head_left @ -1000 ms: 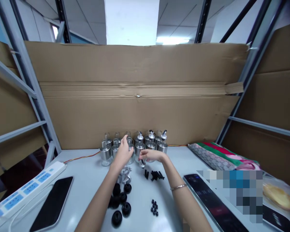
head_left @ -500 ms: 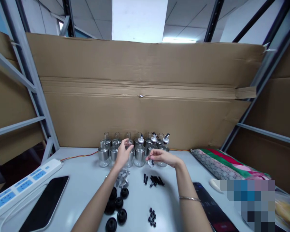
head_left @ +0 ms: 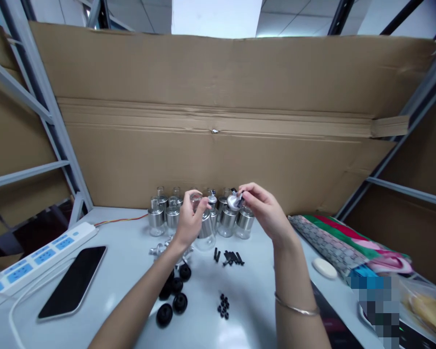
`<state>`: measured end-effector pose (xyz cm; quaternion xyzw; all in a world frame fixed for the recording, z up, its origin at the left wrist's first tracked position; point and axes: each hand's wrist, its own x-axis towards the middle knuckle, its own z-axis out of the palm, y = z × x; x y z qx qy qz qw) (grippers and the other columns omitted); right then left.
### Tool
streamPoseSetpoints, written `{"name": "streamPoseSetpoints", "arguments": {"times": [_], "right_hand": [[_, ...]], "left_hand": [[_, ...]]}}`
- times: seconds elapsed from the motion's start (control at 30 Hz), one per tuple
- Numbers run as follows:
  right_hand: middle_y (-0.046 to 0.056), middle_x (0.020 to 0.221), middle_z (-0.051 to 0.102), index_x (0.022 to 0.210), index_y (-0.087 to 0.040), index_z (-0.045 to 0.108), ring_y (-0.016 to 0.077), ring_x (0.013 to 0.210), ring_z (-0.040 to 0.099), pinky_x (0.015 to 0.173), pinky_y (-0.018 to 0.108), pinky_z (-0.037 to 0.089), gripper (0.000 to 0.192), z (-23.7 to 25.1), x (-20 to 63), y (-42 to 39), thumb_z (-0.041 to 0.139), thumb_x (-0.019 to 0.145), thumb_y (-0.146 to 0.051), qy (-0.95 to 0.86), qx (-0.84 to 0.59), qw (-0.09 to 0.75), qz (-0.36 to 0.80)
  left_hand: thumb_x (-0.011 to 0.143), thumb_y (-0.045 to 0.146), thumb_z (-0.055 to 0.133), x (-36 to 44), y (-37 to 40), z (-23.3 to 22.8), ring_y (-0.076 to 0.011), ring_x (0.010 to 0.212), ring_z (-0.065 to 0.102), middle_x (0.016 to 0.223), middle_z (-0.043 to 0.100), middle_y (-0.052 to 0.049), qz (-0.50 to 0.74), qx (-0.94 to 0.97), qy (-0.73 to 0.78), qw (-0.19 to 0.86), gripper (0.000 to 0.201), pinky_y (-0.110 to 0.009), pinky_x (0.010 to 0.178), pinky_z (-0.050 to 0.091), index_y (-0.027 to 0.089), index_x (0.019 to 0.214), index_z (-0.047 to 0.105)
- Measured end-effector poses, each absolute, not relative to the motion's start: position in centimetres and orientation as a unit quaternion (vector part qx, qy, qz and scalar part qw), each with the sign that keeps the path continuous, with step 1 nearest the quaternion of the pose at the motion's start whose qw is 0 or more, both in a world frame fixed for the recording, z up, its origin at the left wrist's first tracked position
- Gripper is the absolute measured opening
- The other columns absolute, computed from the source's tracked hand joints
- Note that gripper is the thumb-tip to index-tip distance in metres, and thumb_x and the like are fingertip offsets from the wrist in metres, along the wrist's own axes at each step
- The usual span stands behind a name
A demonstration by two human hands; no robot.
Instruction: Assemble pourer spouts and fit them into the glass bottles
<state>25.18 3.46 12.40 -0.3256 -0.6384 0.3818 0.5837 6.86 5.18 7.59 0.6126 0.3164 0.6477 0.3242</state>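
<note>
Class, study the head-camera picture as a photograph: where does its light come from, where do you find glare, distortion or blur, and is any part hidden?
Head view: light falls from a ceiling panel; glare streaks the phone; wide-angle bending bows the shelf posts; the spout cap in the right hand is motion-soft; the left hand grips a glass bottle; a mosaic patch masks the lower right.

A left hand [head_left: 189, 220] lifts a glass bottle [head_left: 204, 227] clear of the white surface [head_left: 123, 271], while the right hand [head_left: 263, 208], at its three o'clock, pinches a small pourer cap [head_left: 234, 200]. More bottles [head_left: 167, 215] stand at nine o'clock; black caps [head_left: 174, 298] lie at six.
</note>
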Motion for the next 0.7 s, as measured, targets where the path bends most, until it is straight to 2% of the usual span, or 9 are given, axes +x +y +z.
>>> {"name": "streamPoseSetpoints", "arguments": {"times": [0.1,0.17,0.33,0.47,0.6,0.7], "right_hand": [[-0.005,0.065,0.045,0.073,-0.020,0.053,0.0081,0.057,0.040,0.055,0.023,0.035,0.030,13.0,23.6,2.5,0.066,0.078,-0.046,-0.597,-0.304,0.643,0.370],[-0.006,0.061,0.042,0.071,-0.021,0.050,0.0066,0.053,0.037,0.050,0.022,0.032,0.033,13.1,22.3,2.1,0.067,0.077,-0.048,-0.594,-0.284,0.654,0.372],[-0.008,0.055,0.040,0.072,-0.022,0.046,0.0062,0.048,0.037,0.045,0.022,0.031,0.033,12.6,19.6,1.6,0.065,0.080,-0.048,-0.645,-0.280,0.623,0.341],[-0.008,0.054,0.041,0.077,-0.024,0.045,0.0062,0.045,0.039,0.044,0.022,0.032,0.026,12.3,18.8,1.7,0.061,0.084,-0.043,-0.658,-0.284,0.628,0.303],[-0.008,0.053,0.040,0.077,-0.024,0.044,0.0058,0.043,0.038,0.042,0.022,0.030,0.025,12.3,18.9,1.9,0.062,0.085,-0.041,-0.653,-0.294,0.650,0.254],[-0.008,0.052,0.039,0.074,-0.024,0.044,0.0060,0.043,0.037,0.043,0.022,0.030,0.026,12.1,19.0,2.2,0.062,0.084,-0.040,-0.652,-0.305,0.658,0.221]], "left_hand": [[0.077,0.044,0.065,6.9,3.7,8.1,-0.0118,0.053,0.059,0.055,0.057,0.004,0.591,0.606,0.331,0.417,0.034,-0.021,0.056,0.042,0.018,0.079,0.043],[0.070,0.039,0.070,7.0,2.9,8.3,-0.0108,0.046,0.055,0.047,0.055,0.005,0.528,0.617,0.343,0.471,0.036,-0.020,0.050,0.038,0.018,0.071,0.042],[0.066,0.023,0.067,6.9,2.0,9.1,-0.0107,0.043,0.054,0.046,0.052,0.006,0.435,0.640,0.343,0.533,0.023,-0.020,0.045,0.034,0.017,0.065,0.044],[0.067,0.018,0.065,6.7,1.8,9.6,-0.0098,0.044,0.054,0.046,0.047,0.006,0.403,0.653,0.329,0.550,0.029,-0.020,0.046,0.037,0.017,0.058,0.037],[0.068,0.014,0.065,6.7,1.9,9.8,-0.0078,0.044,0.052,0.052,0.049,0.007,0.421,0.631,0.313,0.571,0.020,-0.020,0.047,0.040,0.016,0.070,0.045],[0.067,0.012,0.067,6.7,1.9,9.9,-0.0076,0.044,0.053,0.056,0.052,0.009,0.430,0.616,0.298,0.588,0.028,-0.020,0.046,0.042,0.016,0.086,0.046]]}}
